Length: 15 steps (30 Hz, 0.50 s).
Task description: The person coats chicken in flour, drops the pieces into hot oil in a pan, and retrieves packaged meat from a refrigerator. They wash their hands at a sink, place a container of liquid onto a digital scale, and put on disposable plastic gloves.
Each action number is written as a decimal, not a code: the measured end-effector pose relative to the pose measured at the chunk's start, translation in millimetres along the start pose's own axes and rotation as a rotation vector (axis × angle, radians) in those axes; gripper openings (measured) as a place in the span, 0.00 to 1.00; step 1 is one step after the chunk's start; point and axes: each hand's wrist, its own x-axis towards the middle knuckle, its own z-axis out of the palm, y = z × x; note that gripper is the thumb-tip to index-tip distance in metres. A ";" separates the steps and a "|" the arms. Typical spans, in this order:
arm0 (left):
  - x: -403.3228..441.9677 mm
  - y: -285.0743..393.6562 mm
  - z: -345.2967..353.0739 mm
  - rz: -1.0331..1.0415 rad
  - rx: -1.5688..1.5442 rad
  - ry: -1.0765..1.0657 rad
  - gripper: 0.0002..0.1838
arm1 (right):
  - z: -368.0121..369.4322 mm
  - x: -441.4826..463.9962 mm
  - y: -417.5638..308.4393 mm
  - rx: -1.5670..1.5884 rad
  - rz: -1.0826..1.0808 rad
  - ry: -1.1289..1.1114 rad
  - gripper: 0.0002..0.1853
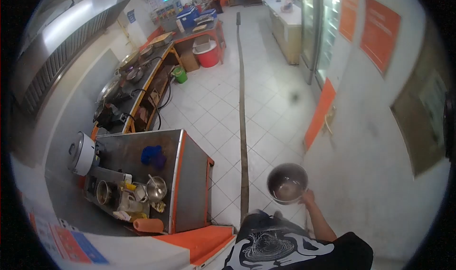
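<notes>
My right hand (308, 197) is closed on the right side of a round metal pot (280, 194), out in front of me above the tiled floor. The pot's open top faces up, and its inside looks dark and shiny; whether it holds liquid is unclear. Whether my fingers grip a handle or the rim is too small to make out. My left hand does not show. Below me are my black shirt (304, 258) with a white print and part of my legs.
To my left a counter (156, 184) bears a steel bowl (156, 188), a white pot (83, 153), a blue cloth (153, 157) and an orange bottle (148, 225). A covered floor channel (243, 127) runs ahead. Glass-door fridges (327, 32) stand right; another person (216, 0) is far back.
</notes>
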 end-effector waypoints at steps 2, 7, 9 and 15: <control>17.1 15.1 5.2 -0.070 -0.026 0.008 0.18 | 30.8 58.7 -44.9 0.015 -0.066 -0.104 0.18; 114.6 59.4 6.6 -0.068 -0.018 0.012 0.18 | 119.3 164.0 -167.1 -0.017 -0.162 -0.248 0.13; 184.6 92.3 -7.1 0.049 0.055 0.036 0.17 | 151.3 196.3 -214.4 -0.010 -0.146 -0.230 0.12; 413.5 319.9 -123.4 0.011 -0.179 0.103 0.18 | 230.3 317.2 -305.1 0.098 -0.015 -0.098 0.13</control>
